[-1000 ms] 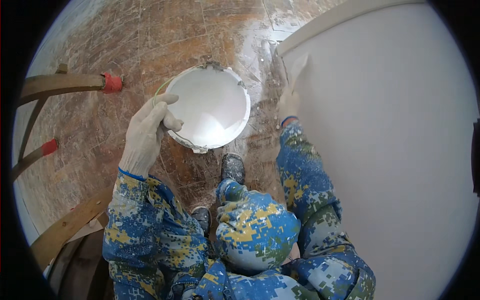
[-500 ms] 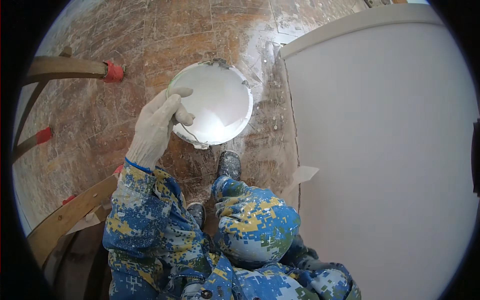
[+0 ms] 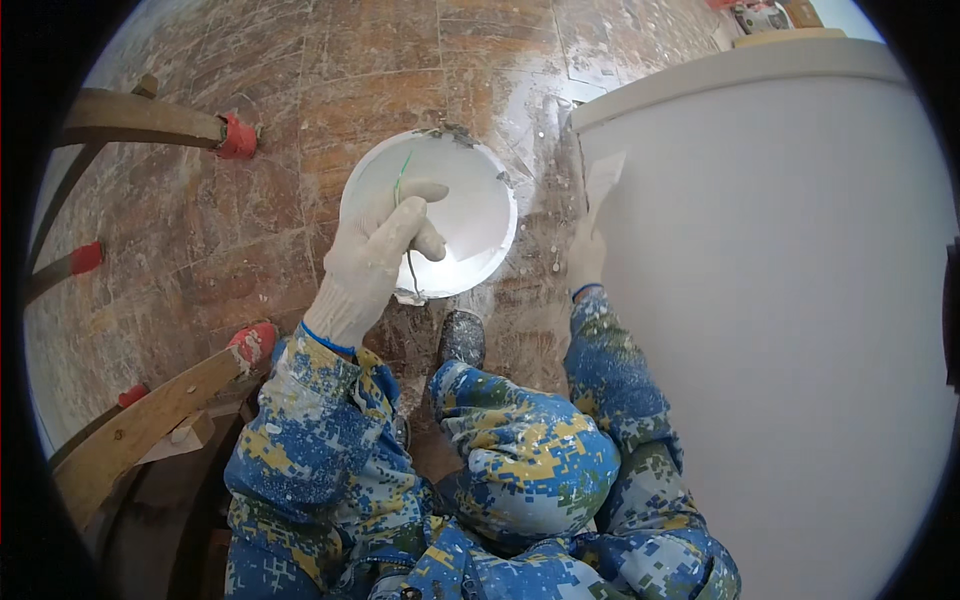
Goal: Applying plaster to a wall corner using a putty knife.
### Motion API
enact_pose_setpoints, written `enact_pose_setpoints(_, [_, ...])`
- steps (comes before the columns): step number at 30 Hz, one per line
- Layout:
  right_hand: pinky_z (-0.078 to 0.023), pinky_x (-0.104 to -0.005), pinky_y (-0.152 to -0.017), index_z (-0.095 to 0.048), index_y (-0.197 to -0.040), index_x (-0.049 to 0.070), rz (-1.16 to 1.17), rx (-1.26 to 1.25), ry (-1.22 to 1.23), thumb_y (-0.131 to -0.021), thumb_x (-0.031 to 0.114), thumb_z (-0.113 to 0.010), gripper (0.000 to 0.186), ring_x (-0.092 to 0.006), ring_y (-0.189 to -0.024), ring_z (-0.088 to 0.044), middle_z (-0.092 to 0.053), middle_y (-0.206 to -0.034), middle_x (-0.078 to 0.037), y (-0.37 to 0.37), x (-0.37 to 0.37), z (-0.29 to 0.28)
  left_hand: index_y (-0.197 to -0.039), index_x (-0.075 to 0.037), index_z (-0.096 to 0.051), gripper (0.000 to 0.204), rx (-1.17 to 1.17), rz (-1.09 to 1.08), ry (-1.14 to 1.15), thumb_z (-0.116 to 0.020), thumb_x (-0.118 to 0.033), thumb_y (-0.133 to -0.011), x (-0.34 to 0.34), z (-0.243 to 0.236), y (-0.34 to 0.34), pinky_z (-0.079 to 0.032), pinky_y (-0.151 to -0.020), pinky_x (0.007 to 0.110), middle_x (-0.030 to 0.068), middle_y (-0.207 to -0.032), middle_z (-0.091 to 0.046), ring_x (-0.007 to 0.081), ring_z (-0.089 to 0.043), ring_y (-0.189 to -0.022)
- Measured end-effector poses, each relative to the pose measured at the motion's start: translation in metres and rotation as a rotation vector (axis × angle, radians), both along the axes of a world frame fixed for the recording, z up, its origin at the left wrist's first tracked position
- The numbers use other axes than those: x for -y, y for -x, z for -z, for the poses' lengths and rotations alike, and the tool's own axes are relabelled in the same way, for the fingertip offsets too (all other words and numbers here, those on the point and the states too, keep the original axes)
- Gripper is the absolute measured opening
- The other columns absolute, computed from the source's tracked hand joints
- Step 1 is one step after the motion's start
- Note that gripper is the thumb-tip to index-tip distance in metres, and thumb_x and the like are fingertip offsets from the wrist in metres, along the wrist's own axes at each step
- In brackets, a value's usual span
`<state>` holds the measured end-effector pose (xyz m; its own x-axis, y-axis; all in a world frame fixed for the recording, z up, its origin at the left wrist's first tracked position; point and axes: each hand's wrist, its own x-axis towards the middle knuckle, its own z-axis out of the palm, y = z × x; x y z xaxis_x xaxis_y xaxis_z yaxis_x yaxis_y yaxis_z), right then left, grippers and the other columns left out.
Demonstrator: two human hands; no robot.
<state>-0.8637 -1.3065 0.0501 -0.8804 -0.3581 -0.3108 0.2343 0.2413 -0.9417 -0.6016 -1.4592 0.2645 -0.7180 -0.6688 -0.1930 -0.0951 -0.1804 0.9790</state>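
Note:
My left hand [image 3: 372, 245], in a white knit glove, is closed on the thin wire handle [image 3: 411, 272] of a round white bucket [image 3: 511, 215]. The bucket stands on the floor with pale material inside, and grey crust clings to its rim. To the right, my gloved right hand [image 3: 586, 255] is closed around a putty knife [image 3: 605, 178]. Its pale, wide blade points away from me, at the left edge of a white wall [image 3: 760, 290]. Whether the blade touches the wall I cannot tell. The knife's handle is mostly hidden by my fingers.
Wooden legs [image 3: 150, 118] with red wrapped ends [image 3: 238, 136] stand at the left. Nearer me lies a wooden bar [image 3: 150, 415]. The brown tiled floor [image 3: 240, 230] is smeared with white. My speckled shoe [image 3: 462, 338] is just below the bucket. Small objects [image 3: 765, 18] sit beyond the wall's top.
My right hand has come into view and moved forward along the wall with the putty knife. My left hand, still on the wire handle, has shifted right over the bucket.

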Motion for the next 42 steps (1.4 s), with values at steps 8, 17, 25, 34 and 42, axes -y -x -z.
enact_pose_setpoints(8, [-0.05, -0.0454, -0.055, -0.062, -0.101, 0.002, 0.008, 0.302, 0.144, -0.098, 0.042, -0.048, 0.044, -0.0289, -0.062, -0.061, -0.063, -0.074, -0.013, 0.063, 0.079, 0.058, -0.127, 0.009, -0.052, 0.039, -0.042, -0.143, -0.1, -0.041, -0.021, -0.104, 0.025, 0.013, 0.011, -0.051, -0.085, 0.035, 0.0035, -0.072, -0.058, 0.0124, -0.058, -0.073])
enact_pose_setpoints(17, [-0.05, -0.0419, -0.089, -0.055, -0.131, 0.004, -0.375, -0.045, -0.491, -0.098, 0.04, -0.049, 0.05, -0.0374, -0.105, -0.063, -0.057, -0.13, -0.019, -0.023, -0.1, 0.031, -0.104, 0.007, -0.066, 0.03, 0.361, -0.538, -0.129, -0.055, -0.019, -0.093, 0.015, -0.112, 0.1, -0.047, -0.073, 0.029, 0.0045, -0.065, -0.062, 0.0147, -0.059, -0.067])
enact_pose_setpoints(25, [-0.05, -0.044, -0.091, -0.057, -0.13, 0.003, -0.481, 0.598, -0.825, -0.098, 0.042, -0.049, 0.051, -0.0408, -0.109, -0.061, -0.053, -0.136, -0.022, -0.068, -0.352, -0.293, -0.089, 0.002, -0.069, 0.043, 0.782, -0.266, 0.154, -0.044, -0.033, -0.087, -0.047, -0.303, 0.171, -0.045, -0.086, 0.053, 0.0284, -0.093, -0.066, 0.0466, -0.061, -0.096])
enact_pose_setpoints(34, [-0.051, -0.0491, -0.082, -0.066, -0.106, -0.006, -0.536, 0.186, -0.844, -0.085, 0.046, -0.055, 0.057, -0.0467, -0.098, -0.064, -0.066, -0.103, -0.031, -0.019, -0.369, -0.752, -0.081, 0.003, -0.07, 0.039, 0.757, -0.335, 0.063, -0.05, -0.031, -0.08, -0.143, -0.698, 0.164, -0.048, -0.075, 0.05, 0.0253, -0.079, -0.068, 0.0409, -0.065, -0.079])
enact_pose_setpoints(42, [-0.047, -0.0477, -0.089, -0.066, -0.107, -0.007, -0.526, 0.098, -0.647, -0.086, 0.046, -0.058, 0.057, -0.0459, -0.104, -0.061, -0.066, -0.104, -0.029, -0.028, -0.354, -0.958, -0.086, 0.002, -0.071, 0.038, 0.762, -0.38, -0.04, -0.053, -0.03, -0.079, -0.215, -0.932, 0.124, -0.05, -0.075, 0.042, 0.0212, -0.077, -0.07, 0.0331, -0.067, -0.079])
